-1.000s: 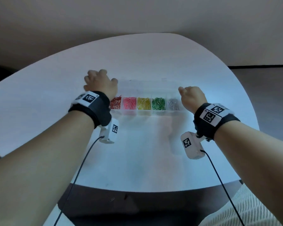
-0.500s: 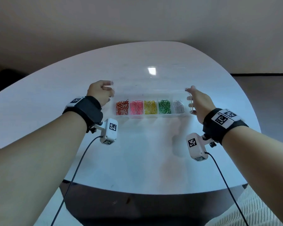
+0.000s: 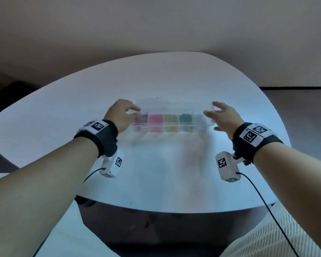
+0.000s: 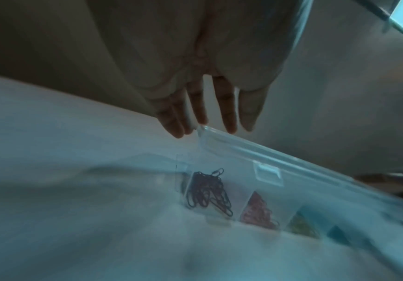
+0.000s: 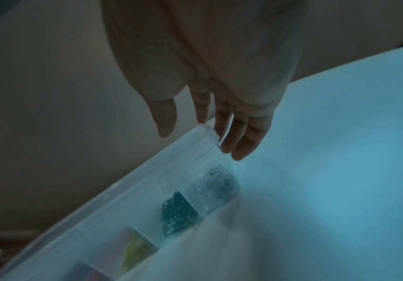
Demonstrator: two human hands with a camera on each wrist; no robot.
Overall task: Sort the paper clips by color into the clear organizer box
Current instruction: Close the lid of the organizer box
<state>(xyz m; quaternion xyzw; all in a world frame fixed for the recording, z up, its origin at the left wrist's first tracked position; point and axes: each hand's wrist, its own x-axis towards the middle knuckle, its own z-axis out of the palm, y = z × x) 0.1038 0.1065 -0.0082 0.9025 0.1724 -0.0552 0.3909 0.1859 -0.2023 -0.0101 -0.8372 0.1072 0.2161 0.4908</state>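
Note:
The clear organizer box [image 3: 172,124] lies mid-table, its row of compartments holding sorted red [image 3: 141,118], pink [image 3: 156,119], yellow [image 3: 170,119], green [image 3: 185,117] and silver clips [image 3: 198,118]. Its clear lid [image 3: 174,106] tilts forward over them, partly down. My left hand [image 3: 120,114] touches the lid's left end with straight fingers [image 4: 228,114]. My right hand [image 3: 224,115] touches the lid's right end, its fingers [image 5: 222,121] also straight. The wrist views show the lid corners [image 4: 203,129] [image 5: 206,129] at my fingertips, with the clips seen through the plastic.
The round white table [image 3: 165,173] carries only the box. Its front edge is near my body, with dark floor [image 3: 137,229] below. A plain wall rises behind the table.
Both hands came from behind the box to the lid's ends. The lid rose upright half a second ago and has now swung forward over the compartments.

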